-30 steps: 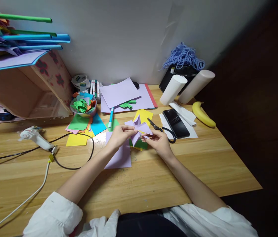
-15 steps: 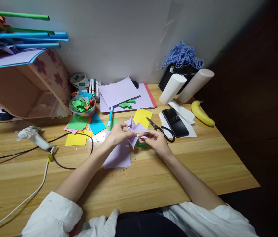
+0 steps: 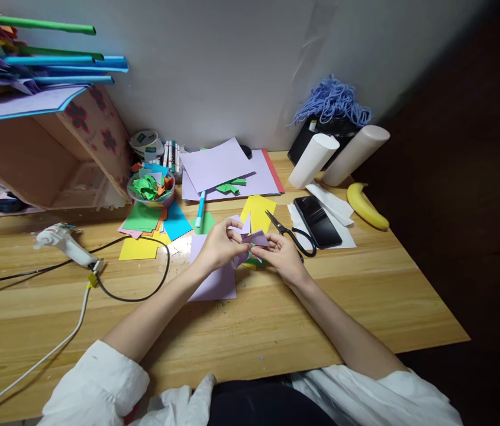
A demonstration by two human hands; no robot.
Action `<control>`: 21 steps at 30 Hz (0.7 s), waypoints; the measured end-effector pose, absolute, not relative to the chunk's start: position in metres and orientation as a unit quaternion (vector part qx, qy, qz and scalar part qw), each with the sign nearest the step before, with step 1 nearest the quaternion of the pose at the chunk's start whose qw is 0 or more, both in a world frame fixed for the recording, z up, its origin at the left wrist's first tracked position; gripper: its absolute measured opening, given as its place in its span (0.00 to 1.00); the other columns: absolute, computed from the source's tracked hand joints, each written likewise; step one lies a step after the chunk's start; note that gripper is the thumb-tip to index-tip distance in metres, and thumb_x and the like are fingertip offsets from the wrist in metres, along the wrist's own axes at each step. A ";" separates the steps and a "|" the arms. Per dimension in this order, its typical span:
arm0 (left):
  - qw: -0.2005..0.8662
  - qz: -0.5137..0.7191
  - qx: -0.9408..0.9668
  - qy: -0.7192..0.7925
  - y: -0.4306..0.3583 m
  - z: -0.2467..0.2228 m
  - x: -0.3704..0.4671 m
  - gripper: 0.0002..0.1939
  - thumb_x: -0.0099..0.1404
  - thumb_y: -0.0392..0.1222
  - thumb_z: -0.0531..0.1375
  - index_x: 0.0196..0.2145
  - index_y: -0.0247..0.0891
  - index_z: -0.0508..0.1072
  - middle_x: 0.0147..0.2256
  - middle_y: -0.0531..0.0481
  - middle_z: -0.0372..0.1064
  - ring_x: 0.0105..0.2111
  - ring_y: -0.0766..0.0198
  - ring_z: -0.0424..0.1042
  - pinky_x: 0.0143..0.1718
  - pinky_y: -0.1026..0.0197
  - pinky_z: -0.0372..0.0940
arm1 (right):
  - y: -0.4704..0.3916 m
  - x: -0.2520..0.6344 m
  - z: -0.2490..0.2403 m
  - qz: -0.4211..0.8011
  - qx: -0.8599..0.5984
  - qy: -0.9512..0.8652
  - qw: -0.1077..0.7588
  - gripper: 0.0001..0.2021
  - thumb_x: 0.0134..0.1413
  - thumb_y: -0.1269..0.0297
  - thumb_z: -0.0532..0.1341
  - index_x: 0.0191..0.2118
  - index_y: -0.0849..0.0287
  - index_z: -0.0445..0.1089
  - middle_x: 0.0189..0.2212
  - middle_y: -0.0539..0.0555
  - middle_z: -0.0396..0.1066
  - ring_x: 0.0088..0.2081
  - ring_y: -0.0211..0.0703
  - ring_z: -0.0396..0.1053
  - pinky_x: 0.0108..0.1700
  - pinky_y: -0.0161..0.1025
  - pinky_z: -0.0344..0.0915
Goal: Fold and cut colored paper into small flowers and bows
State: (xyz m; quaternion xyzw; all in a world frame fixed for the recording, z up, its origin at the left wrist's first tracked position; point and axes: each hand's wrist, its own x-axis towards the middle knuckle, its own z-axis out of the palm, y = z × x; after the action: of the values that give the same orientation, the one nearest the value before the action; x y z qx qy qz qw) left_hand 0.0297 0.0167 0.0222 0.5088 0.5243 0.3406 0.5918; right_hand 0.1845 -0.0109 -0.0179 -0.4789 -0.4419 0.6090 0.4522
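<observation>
Observed tilted since the earlier frame: folded lilac paper [image 3: 252, 238], over the bench [image 3: 250, 331], pinched in the fingertip grip of left hand [image 3: 221, 244] and right hand [image 3: 284, 257], equally near both, with near flap [image 3: 258, 239] aligned lengthwise across.

Head-worn view, forward and down at both hands [image 3: 220, 246]

Left fingers [image 3: 232, 224] and right fingers [image 3: 263, 253] hold 1 folded purple paper [image 3: 257, 238] near black scissors [image 3: 290, 232].
</observation>
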 end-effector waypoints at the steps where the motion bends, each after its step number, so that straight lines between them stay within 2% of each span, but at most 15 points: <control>1: 0.597 0.339 0.508 0.520 0.017 0.023 0.029 0.20 0.40 0.29 0.64 0.32 0.35 0.62 0.15 0.62 0.61 0.16 0.73 0.61 0.20 0.70 0.56 | -0.011 0.186 -0.017 0.609 -0.478 -0.444 0.451 0.16 0.35 0.62 0.69 0.34 0.61 0.69 0.31 0.53 0.75 0.33 0.41 0.73 0.40 0.39 0.69; 6: 0.637 0.309 0.482 0.516 0.021 0.030 0.022 0.23 0.44 0.30 0.65 0.37 0.34 0.61 0.15 0.62 0.61 0.17 0.73 0.61 0.21 0.69 0.56 | -0.010 0.189 -0.012 0.644 -0.460 -0.423 0.442 0.17 0.36 0.64 0.69 0.35 0.60 0.66 0.31 0.52 0.75 0.32 0.40 0.73 0.40 0.39 0.69; 11: 0.663 0.296 0.450 0.519 0.026 0.038 0.016 0.25 0.43 0.30 0.66 0.39 0.30 0.63 0.16 0.61 0.62 0.18 0.74 0.62 0.22 0.70 0.55 | -0.009 0.188 -0.012 0.668 -0.443 -0.409 0.437 0.17 0.38 0.63 0.68 0.36 0.58 0.63 0.31 0.51 0.75 0.32 0.39 0.73 0.40 0.38 0.69; 17: 0.650 0.304 0.457 0.526 0.025 0.036 0.017 0.25 0.43 0.32 0.67 0.39 0.29 0.64 0.16 0.60 0.63 0.18 0.73 0.63 0.23 0.69 0.55 | -0.006 0.188 -0.014 0.650 -0.464 -0.400 0.449 0.21 0.34 0.65 0.70 0.35 0.58 0.61 0.23 0.46 0.73 0.25 0.34 0.70 0.33 0.33 0.67; 21: 0.676 0.292 0.462 0.496 0.023 0.030 0.018 0.28 0.43 0.32 0.67 0.42 0.30 0.62 0.17 0.61 0.62 0.18 0.73 0.63 0.23 0.68 0.55 | -0.007 0.186 -0.009 0.649 -0.465 -0.414 0.436 0.20 0.34 0.66 0.70 0.35 0.58 0.61 0.26 0.48 0.73 0.26 0.35 0.71 0.33 0.34 0.68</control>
State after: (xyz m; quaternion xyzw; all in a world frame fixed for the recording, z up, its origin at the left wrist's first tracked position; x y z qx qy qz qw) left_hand 0.0180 0.0234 0.0300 0.4615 0.4956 0.2916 0.6755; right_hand 0.1857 -0.0074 -0.0093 -0.4653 -0.4143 0.6494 0.4361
